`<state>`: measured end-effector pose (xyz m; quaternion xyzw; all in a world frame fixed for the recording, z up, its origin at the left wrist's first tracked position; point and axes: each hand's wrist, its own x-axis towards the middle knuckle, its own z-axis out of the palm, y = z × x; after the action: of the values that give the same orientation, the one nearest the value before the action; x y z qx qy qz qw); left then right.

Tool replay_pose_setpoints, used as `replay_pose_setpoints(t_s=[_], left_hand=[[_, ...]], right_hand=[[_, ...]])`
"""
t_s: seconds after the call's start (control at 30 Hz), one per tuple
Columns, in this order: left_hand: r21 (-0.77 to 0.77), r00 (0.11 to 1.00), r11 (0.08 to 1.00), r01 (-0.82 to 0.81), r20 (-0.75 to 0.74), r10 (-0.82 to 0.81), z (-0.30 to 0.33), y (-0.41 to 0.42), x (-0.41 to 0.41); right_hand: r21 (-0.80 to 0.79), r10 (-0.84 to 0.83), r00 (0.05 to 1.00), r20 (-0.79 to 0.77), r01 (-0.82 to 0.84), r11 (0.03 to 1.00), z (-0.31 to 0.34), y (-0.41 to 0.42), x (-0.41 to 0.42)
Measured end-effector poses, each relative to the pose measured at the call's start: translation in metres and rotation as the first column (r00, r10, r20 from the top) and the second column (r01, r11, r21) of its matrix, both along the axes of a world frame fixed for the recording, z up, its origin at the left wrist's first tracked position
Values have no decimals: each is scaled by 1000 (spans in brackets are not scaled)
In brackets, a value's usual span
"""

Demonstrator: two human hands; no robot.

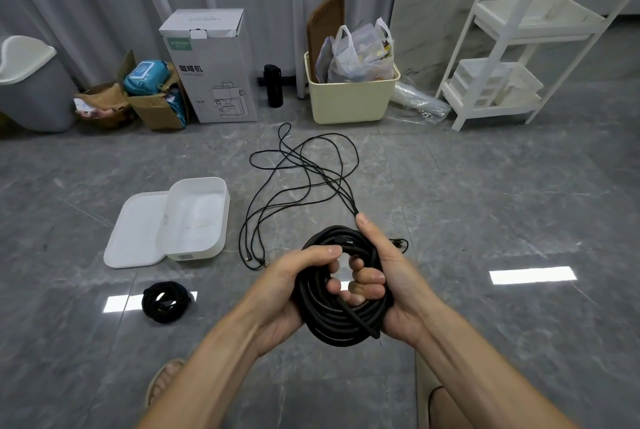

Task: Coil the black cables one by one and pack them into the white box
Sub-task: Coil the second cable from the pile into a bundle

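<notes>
A thick coil of black cable [337, 319] hangs between both hands above the grey floor. My left hand [294, 286] grips its left side with the thumb over the top. My right hand [384, 276] grips the right side, fingers curled through the coil's middle. Beyond the hands, thin black cables [298, 172] lie loose and tangled on the floor. A smaller coiled black cable [165, 302] lies at the lower left. The white box [221, 221] stands open to the left, with its lid [135, 234] flat beside it and partly under it.
Along the back wall stand a grey bin [31, 89], a cardboard box of packets [156, 106], a white coffee-machine carton [211, 65], a black bottle [273, 86] and a cream tub with bags [349, 99]. A white shelf rack [512, 58] is at the right. My sandalled feet show below.
</notes>
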<state>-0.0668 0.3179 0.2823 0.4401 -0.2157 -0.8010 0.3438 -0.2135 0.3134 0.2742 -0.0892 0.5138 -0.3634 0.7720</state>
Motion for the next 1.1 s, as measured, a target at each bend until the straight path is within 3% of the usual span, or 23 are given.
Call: replay_pose_setpoints(t_s=[0.2, 0.33, 0.5, 0.67, 0.87, 1.1], left_hand=[[64, 976, 984, -167, -129, 174, 1, -2, -6], [44, 923, 940, -338, -183, 340, 0, -1, -8], [6, 942, 962, -272, -203, 268, -6, 1, -7], [83, 962, 983, -165, -206, 179, -2, -8, 0], [128, 996, 988, -86, -28, 90, -1, -11, 2], [81, 951, 949, -306, 65, 301, -15, 4, -21]], right_hand=[[-56, -69, 962, 266, 87, 995, 0, 4, -1], [-106, -118, 939, 323, 160, 982, -2, 6, 6], [-72, -232, 914, 332, 270, 960, 3, 6, 15], [-126, -239, 934, 267, 280, 952, 2, 8, 12], [-126, -182, 979, 91, 192, 973, 1, 10, 15], [-134, -216, 971, -107, 201, 970, -8, 14, 12]])
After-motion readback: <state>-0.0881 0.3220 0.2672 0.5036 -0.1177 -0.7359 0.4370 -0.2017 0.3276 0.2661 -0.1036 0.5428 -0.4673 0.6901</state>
